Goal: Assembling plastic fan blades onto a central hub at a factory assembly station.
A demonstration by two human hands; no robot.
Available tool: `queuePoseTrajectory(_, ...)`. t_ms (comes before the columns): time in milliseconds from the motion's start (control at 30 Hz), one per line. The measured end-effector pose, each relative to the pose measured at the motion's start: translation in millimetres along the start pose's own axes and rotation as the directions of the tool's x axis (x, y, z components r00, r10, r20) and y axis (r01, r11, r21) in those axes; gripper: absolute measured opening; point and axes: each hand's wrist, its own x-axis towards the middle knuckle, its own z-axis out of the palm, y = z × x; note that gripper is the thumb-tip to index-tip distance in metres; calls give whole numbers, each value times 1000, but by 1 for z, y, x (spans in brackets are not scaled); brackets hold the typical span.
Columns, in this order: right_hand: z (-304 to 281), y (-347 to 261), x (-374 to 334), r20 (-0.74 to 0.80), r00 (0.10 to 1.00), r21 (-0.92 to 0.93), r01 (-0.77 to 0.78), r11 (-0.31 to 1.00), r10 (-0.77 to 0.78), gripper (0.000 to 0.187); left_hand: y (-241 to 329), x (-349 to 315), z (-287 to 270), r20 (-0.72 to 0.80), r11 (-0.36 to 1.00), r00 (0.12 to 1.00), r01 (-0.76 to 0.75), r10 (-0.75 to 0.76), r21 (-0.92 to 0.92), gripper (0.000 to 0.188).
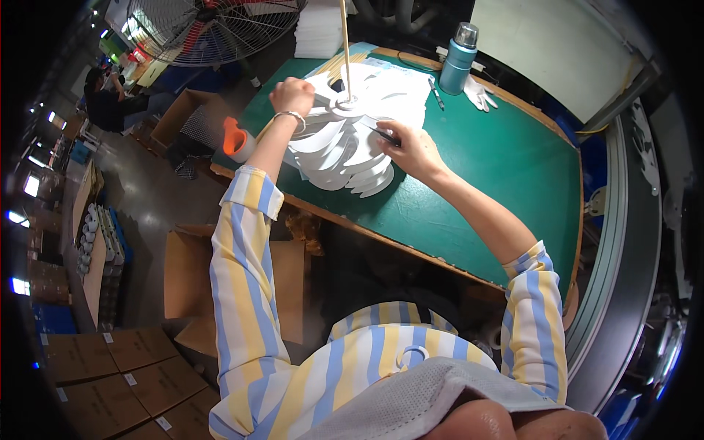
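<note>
A stack of white plastic fan wheels with curved blades [334, 150] stands on the green-topped table [506, 183]. An upright pale wooden rod [346, 51] rises from the hub of the top wheel. My left hand [293, 97] is closed at the left side of the top wheel, its fingers curled on a blade edge. On the right side, my right hand [415, 152] grips a slim dark-handled tool [387, 136] between thumb and fingers. Its thin tip points at the top wheel's blades; the exact kind of tool is too small to tell.
A teal thermos [460, 60], a white glove [479, 94] and a pen [436, 94] lie toward the table's back. An orange-and-white tape dispenser [236, 139] is at the left edge. Cardboard boxes [110, 359] stand lower left; a large fan [213, 29] is behind.
</note>
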Motion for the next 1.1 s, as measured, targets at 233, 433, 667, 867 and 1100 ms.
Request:
queuePoseTrajectory(233, -2, 3, 0, 7, 1000, -21, -21, 1000, 22, 37, 19, -26, -19, -84, 975, 972, -221, 217, -32, 17)
queuePoseTrajectory(433, -1, 0, 1, -2, 1000, -3, -29, 1000, 29, 37, 22, -52, -13, -93, 770, 770, -636, 631, -40, 18)
queuePoseTrajectory(667, -1, -2, 2, -1, 1000, 1, -18, 1000, 18, 36, 31, -54, -11, -126, 723, 716, -690, 686, 16, 13)
queuePoseTrajectory(867, -2, 2, 2, 9, 999, 12, -40, 999, 40, 36, 31, -54, -17, -194, 713, 689, -695, 698, 97, 10)
queuePoseTrajectory(1100, -1, 0, 2, 12, 1000, 21, -26, 999, 26, 36, 14, -52, -21, -235, 811, 778, -539, 583, 227, 3)
